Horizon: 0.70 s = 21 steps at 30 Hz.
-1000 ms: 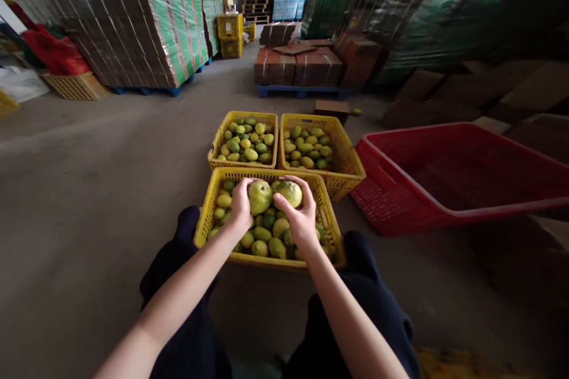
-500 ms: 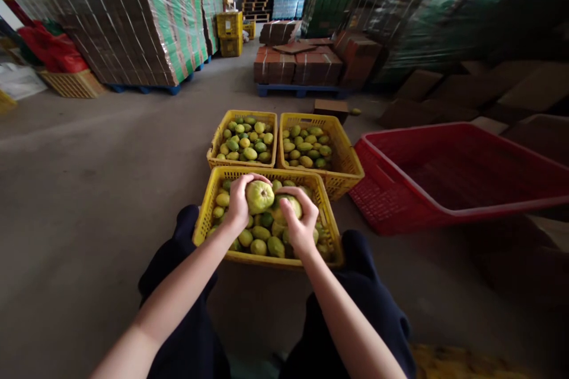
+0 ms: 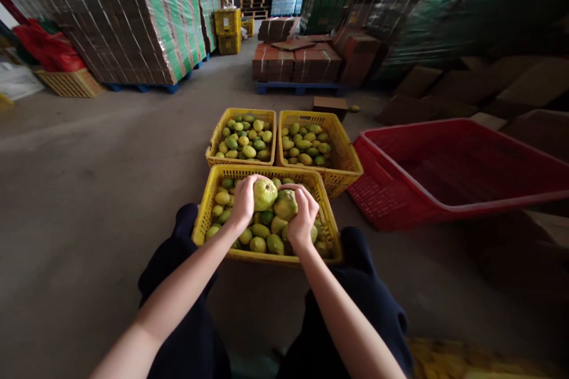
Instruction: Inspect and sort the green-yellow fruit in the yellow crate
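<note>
We are seeing bare floor [image 3: 102,189] lying open to our left; the red crate [image 3: 444,172] is blocking the right, two yellow crates [image 3: 242,113] are closing off the front.

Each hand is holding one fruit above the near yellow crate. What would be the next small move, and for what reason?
Probably lift both fruits clear and carry them to a far crate. The left hand grips a green fruit and the right hand grips a yellower fruit, both just above the near crate. The two far crates already hold fruit, possibly sorted; which fits cannot be told.
</note>
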Motion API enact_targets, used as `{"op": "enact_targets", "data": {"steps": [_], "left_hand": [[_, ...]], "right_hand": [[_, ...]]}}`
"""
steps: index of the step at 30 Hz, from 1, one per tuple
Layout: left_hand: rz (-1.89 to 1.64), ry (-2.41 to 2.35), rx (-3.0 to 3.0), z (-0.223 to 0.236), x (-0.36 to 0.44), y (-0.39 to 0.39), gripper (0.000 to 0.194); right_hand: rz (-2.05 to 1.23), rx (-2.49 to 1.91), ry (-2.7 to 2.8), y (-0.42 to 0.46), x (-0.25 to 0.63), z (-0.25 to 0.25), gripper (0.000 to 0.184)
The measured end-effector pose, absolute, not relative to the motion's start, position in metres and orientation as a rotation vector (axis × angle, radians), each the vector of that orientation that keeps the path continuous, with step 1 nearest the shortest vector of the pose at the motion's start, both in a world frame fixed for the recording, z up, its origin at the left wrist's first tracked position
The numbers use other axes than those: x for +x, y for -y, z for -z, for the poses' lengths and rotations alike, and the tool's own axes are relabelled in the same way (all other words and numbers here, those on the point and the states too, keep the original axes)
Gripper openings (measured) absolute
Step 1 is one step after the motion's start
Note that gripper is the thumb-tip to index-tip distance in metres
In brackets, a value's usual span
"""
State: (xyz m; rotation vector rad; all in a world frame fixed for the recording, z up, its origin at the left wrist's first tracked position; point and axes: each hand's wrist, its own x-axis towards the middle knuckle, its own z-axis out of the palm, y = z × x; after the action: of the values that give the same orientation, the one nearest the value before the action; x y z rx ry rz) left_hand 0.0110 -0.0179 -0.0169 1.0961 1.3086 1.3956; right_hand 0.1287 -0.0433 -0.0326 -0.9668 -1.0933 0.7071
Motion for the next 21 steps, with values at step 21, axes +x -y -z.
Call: {"op": "enact_targets", "data": {"steps": [21], "left_hand": [[-1.54,-1.352,1.013,0.022,0.001,0.008,0.026]], "right_hand": [[-1.114,-1.039,0.858,0.029,0.123,0.051,0.024]]}}
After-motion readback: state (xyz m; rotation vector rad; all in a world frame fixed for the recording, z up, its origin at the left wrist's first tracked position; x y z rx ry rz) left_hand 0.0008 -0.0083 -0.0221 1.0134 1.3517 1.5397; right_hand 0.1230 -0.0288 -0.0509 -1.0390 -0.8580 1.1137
